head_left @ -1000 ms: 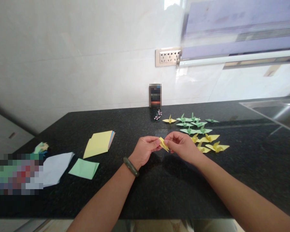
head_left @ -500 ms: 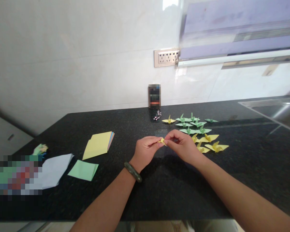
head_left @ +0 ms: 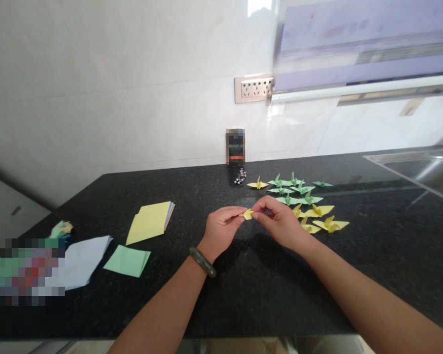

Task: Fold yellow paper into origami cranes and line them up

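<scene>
Over the black counter [head_left: 266, 290], my left hand [head_left: 221, 230] and my right hand [head_left: 278, 222] both pinch a small folded yellow paper piece [head_left: 247, 214] between thumbs and fingertips. Most of the piece is hidden by the fingers. My left wrist wears a dark green bangle [head_left: 203, 261]. Just right of my right hand lie several finished yellow paper cranes [head_left: 323, 218], with several green paper cranes [head_left: 294, 191] behind them and one lone yellow crane [head_left: 257, 185] farther back.
A stack of coloured paper sheets with yellow on top [head_left: 150, 221] lies to the left, with a green sheet [head_left: 127, 260] and a pale blue sheet [head_left: 81, 259] nearer the edge. A dark box [head_left: 235, 147] leans on the white wall. A steel sink [head_left: 421, 169] is far right.
The yellow piece was turned and folded smaller between my fingertips; my hands drew closer together and rose slightly. Nothing else on the counter moved.
</scene>
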The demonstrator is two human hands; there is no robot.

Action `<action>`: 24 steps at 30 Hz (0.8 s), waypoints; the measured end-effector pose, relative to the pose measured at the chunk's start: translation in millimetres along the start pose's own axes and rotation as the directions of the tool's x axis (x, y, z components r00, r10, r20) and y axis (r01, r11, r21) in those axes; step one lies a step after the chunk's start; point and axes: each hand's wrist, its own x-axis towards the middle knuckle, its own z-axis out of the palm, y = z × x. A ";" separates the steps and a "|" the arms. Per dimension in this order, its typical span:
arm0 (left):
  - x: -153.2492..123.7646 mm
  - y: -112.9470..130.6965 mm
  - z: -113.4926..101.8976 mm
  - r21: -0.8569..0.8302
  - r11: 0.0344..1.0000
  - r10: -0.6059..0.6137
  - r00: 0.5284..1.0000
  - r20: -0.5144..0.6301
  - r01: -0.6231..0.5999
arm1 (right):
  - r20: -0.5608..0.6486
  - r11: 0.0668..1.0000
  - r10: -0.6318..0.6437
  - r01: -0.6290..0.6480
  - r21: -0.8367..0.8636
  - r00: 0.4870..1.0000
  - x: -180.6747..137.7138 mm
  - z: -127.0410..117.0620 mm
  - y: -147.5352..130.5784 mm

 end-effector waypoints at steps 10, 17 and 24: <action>-2.4 -3.2 3.9 -0.154 0.984 -0.088 0.995 0.040 0.093 | 0.150 0.960 0.166 -0.195 0.203 0.975 2.6 -3.9 -2.4; -2.8 3.0 1.2 0.038 0.998 0.052 0.995 0.087 -0.056 | 0.231 0.813 0.345 -0.413 0.411 0.910 3.2 -4.0 -3.6; -2.2 7.1 0.0 0.118 0.987 0.102 0.994 0.049 -0.107 | 0.338 0.695 0.369 -0.498 0.519 0.866 2.5 -5.3 -2.5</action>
